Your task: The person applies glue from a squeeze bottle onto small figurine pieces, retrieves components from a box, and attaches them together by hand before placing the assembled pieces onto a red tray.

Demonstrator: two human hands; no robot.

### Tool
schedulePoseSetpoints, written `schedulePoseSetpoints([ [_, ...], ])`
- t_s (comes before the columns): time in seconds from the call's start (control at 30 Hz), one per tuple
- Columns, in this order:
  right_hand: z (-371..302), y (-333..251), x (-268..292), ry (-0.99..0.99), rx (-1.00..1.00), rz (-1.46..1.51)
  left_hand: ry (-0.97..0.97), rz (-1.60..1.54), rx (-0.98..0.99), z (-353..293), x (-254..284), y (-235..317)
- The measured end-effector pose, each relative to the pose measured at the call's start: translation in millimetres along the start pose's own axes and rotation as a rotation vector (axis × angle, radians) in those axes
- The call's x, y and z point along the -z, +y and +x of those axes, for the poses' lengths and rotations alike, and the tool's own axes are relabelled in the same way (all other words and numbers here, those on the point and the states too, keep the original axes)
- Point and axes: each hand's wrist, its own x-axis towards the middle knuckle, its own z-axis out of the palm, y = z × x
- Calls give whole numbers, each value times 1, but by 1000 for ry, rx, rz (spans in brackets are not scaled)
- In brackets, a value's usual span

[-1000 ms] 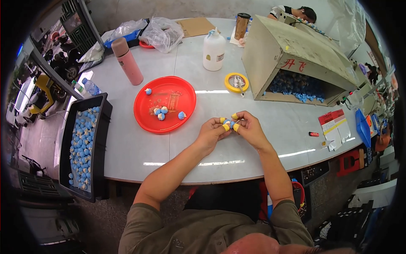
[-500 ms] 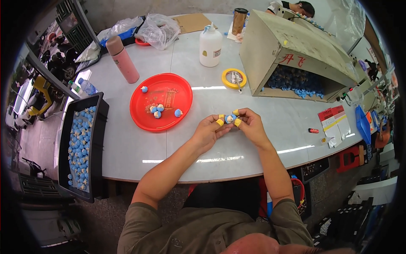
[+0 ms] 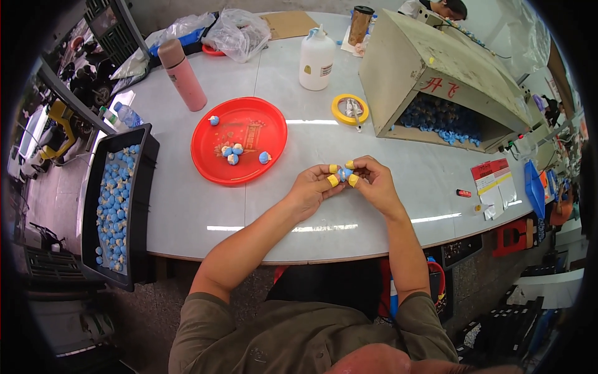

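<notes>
Between my fingertips, above the grey table, is a small blue-and-cream figurine piece (image 3: 344,175). My left hand (image 3: 313,189) pinches it from the left and my right hand (image 3: 375,187) from the right. Yellow tape wraps the thumb and a finger of each hand. To the left, a red round tray (image 3: 208,165) carries several similar blue-and-cream pieces (image 3: 233,159), some clustered and others apart. Many more such pieces (image 3: 113,212) fill a black bin (image 3: 138,206) at the table's left end. The held piece's fine detail is too small to make out.
Behind the tray stands a pink flask (image 3: 187,84). A white bottle (image 3: 316,62) and a yellow tape roll (image 3: 336,111) sit farther back. On the right, a beige box-shaped cabinet (image 3: 389,81) holds dark blue pieces. Papers (image 3: 494,181) lie near the right edge; another person works beyond the cabinet.
The piece has been turned between my fingers, so more of its blue side shows. Both hands remain in nearly the same place, and the whole view has shifted slightly.
</notes>
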Motion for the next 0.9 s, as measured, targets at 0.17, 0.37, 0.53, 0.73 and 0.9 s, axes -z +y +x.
schedulePoseSetpoints([
  [0.17,-1,-5,-2,-19,25,-94,9,19,-11,0,0,-2],
  [0.37,-1,-5,-6,24,76,-110,38,43,-4,0,-3,-2],
  [0.53,-1,-5,-6,24,93,-117,41,54,-17,1,0,-5],
  [0.73,-1,-2,-5,20,102,-148,54,54,-22,0,-1,-5],
  [0.9,-1,-1,-5,16,107,-169,48,48,-20,-1,-1,-4],
])
